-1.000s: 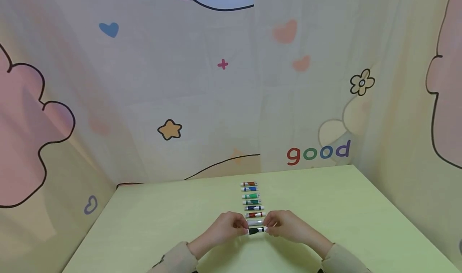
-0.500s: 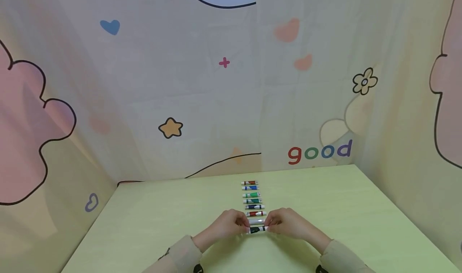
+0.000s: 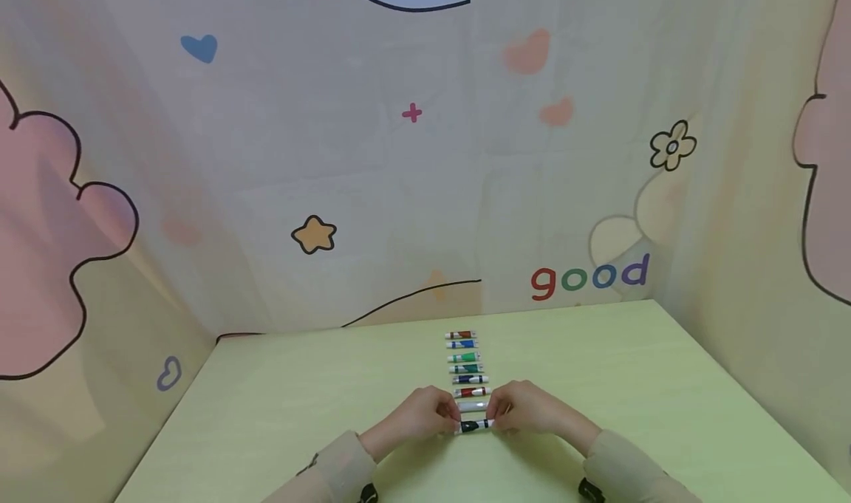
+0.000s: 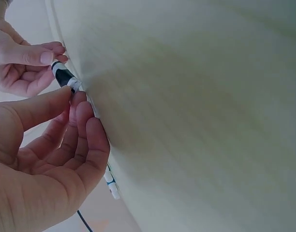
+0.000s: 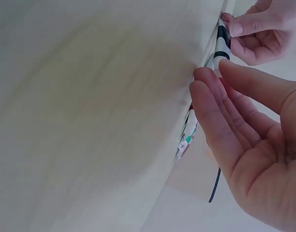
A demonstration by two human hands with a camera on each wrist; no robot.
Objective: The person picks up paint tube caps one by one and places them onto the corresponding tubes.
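Observation:
A black-and-white paint tube (image 3: 473, 425) lies crosswise between the two hands at the near end of a column of tubes. My left hand (image 3: 425, 416) pinches its left end between thumb and fingers. At the other end, the cap (image 5: 218, 62) is pinched by my right hand (image 3: 525, 411). Just beyond it lies a white-grey tube (image 3: 473, 407), its ends partly hidden by the fingers. In the left wrist view the black tube (image 4: 65, 76) spans the gap between both thumbs, close to the table surface.
Farther back, the column continues with a red tube (image 3: 472, 392), a dark blue tube (image 3: 470, 379), green tubes (image 3: 463, 357), a blue tube (image 3: 462, 345) and a brown-red tube (image 3: 461, 334). They lie on a pale yellow-green table (image 3: 299, 399). A printed curtain (image 3: 372, 193) stands behind.
The black tube and both hands stay nearly in place; the gap between this tube and the white-grey one looks slightly wider. The head view has shifted a little.

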